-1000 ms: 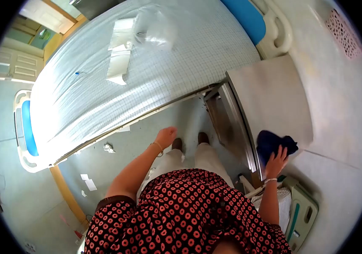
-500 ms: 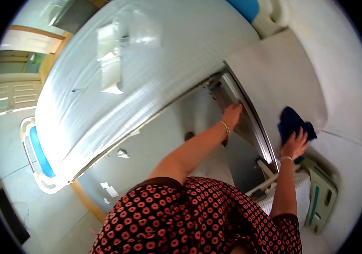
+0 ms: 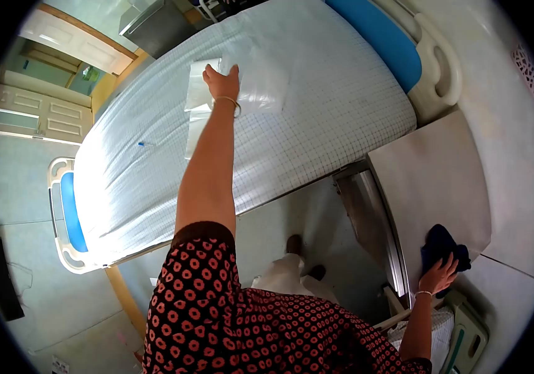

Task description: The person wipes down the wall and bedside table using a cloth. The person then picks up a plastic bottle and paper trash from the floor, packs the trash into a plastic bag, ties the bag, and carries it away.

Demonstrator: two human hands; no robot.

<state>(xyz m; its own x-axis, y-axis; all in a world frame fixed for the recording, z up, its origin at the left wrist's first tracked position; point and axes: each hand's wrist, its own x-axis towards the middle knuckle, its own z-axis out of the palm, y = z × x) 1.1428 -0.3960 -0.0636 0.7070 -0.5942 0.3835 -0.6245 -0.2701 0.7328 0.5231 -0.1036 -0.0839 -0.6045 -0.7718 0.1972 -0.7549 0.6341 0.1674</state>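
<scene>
For the white paper [image 3: 196, 93] on the bed [image 3: 335, 112], at 11 o'clock, a low, light pinch would likely work best, avoiding the clear plastic [image 3: 267, 93] at its 3 o'clock. The left hand [image 3: 222, 84] is over the paper, its grip parted between thumb and finger; I cannot tell whether it touches. At 4 o'clock, the right hand [image 3: 438, 277] rests its loosely splayed grip on the dark blue cloth [image 3: 436, 243], atop the table [image 3: 432, 174].

Cloth [image 3: 436, 246] blks cab. [image 3: 429, 177] end; rm beyond.
</scene>
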